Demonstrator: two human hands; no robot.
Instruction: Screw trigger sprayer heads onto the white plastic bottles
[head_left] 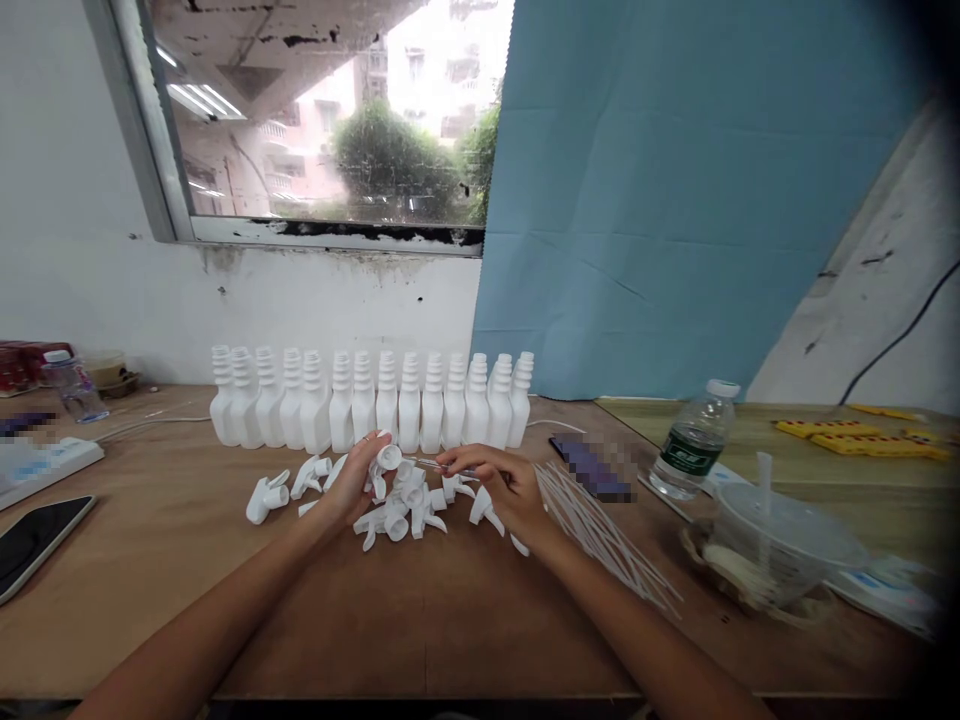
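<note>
My left hand [358, 482] is closed around a white trigger spray head [389, 458], whose round collar faces right. In my right hand [510, 486] are thin metal tweezers [450, 467], held between thumb and fingers with the tips pointing left, close to that collar. Whether the tips touch it, I cannot tell. Below and between both hands lies a loose pile of white trigger spray heads [397, 522]. One more spray head [267, 497] rests left of my left wrist. Thin white dip tubes [600, 540] are spread beside my right forearm.
Behind my hands, a row of white bottles [409, 405] without caps lines the wall. A phone [41, 540] and a power strip [52, 470] lie at left. At right are a water bottle [694, 445], a plastic bowl [787, 545] and a purple phone-like object [592, 468].
</note>
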